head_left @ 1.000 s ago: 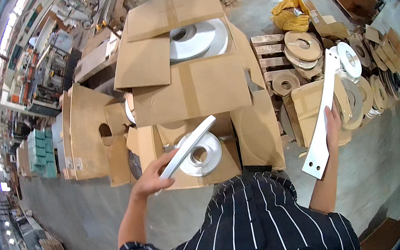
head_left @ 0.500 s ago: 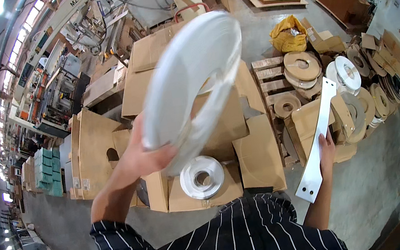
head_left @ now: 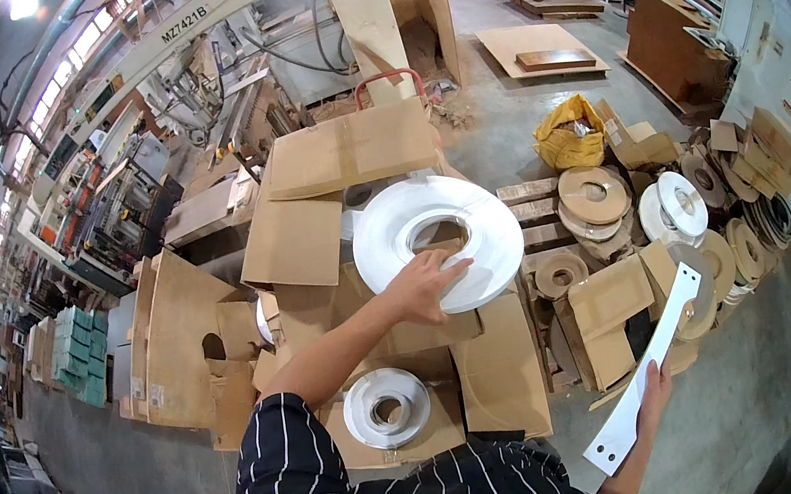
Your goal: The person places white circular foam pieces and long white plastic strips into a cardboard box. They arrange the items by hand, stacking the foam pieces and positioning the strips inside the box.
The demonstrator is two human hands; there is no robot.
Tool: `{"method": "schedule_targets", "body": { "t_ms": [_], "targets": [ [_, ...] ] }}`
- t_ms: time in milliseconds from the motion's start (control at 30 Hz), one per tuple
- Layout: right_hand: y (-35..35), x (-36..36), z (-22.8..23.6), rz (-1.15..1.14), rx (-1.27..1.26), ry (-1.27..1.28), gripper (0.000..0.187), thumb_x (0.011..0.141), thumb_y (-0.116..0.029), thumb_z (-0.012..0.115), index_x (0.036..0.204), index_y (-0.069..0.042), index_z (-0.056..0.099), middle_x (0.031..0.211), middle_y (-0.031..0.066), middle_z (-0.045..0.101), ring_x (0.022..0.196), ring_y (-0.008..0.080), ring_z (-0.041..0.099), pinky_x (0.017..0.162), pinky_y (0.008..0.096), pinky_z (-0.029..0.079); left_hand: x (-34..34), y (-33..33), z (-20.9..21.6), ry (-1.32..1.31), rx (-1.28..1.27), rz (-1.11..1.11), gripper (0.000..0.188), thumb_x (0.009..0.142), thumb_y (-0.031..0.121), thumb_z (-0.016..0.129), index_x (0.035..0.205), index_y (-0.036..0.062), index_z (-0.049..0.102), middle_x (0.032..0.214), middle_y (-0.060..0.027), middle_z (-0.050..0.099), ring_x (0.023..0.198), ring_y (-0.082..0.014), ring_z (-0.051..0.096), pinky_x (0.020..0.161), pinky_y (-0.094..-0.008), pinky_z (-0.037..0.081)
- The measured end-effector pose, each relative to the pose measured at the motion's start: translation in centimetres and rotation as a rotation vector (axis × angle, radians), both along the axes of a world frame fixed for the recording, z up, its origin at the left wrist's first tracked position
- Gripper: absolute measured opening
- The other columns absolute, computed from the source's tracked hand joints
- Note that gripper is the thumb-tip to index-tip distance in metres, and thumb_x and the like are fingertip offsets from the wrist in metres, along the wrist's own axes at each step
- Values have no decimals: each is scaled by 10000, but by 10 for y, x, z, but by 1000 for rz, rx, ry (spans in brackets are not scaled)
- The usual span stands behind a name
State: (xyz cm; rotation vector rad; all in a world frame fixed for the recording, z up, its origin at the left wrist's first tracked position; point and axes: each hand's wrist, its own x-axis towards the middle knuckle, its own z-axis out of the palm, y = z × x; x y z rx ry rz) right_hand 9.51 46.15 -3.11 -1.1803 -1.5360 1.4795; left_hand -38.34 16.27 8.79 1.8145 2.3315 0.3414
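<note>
A big roll of white edge banding (head_left: 489,235) lies nearly flat over the cardboard box in front of me. My left hand (head_left: 426,286) grips its near part, with fingers at the edge of the centre hole and the thumb across the top. Off to the right, my right hand (head_left: 651,395) is closed round a long, slightly curved white panel strip (head_left: 628,419) with small holes at both ends, held tilted. Closer to my body, a smaller white roll (head_left: 365,419) sits on cardboard.
Open box flaps (head_left: 498,363) spread around the rolls. To the right, a wooden pallet (head_left: 528,191) carries brown rolls (head_left: 591,194), near a yellow sack (head_left: 568,132) and more white rolls (head_left: 681,202). Cardboard sheets (head_left: 183,340) lean at left, before machinery (head_left: 113,189).
The big white roll has swung from raised and tilted to lying almost level over the box, my left hand moving right with it. My right hand still holds the strip, slightly lower in view.
</note>
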Motion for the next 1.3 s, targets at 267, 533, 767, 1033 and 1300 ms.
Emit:
{"method": "schedule_targets", "body": {
  "t_ms": [267,533,767,1033,1300],
  "targets": [
    [3,1,16,-21,49,-28,600,1119,-248,601,1630,38,470,1472,142,636,1265,231,613,1103,360,461,-43,15,-4,68,103,238,1091,635,314,834,1643,117,466,1504,-344,502,1379,-520,514,1208,-512,437],
    [2,10,23,-23,74,18,597,1117,-233,592,1635,34,461,1504,163,613,1282,246,601,1105,358,458,-95,65,-17,42,208,606,1023,654,331,808,1608,112,509,1408,-299,554,1291,-502,552,1151,-529,463],
    [-15,27,41,-43,98,115,603,1126,-228,565,1656,24,427,1555,167,567,1314,268,586,1133,370,440,-86,133,-39,46,219,913,973,668,348,814,1556,60,542,1358,-266,546,1270,-452,551,1130,-520,433],
    [-34,-33,45,67,101,-49,605,1114,-192,583,1662,13,430,1640,150,522,1401,239,549,1184,366,407,-47,146,-44,-38,182,968,1063,651,375,887,1586,52,498,1388,-245,529,1324,-446,507,1184,-530,370],
    [-40,-185,61,526,-600,333,365,1075,-161,641,1402,-6,596,1214,172,744,981,236,731,843,412,596,-47,95,-73,108,149,816,1104,645,457,932,1584,70,500,1350,-201,558,1332,-389,506,1205,-489,381]
  ]
}}
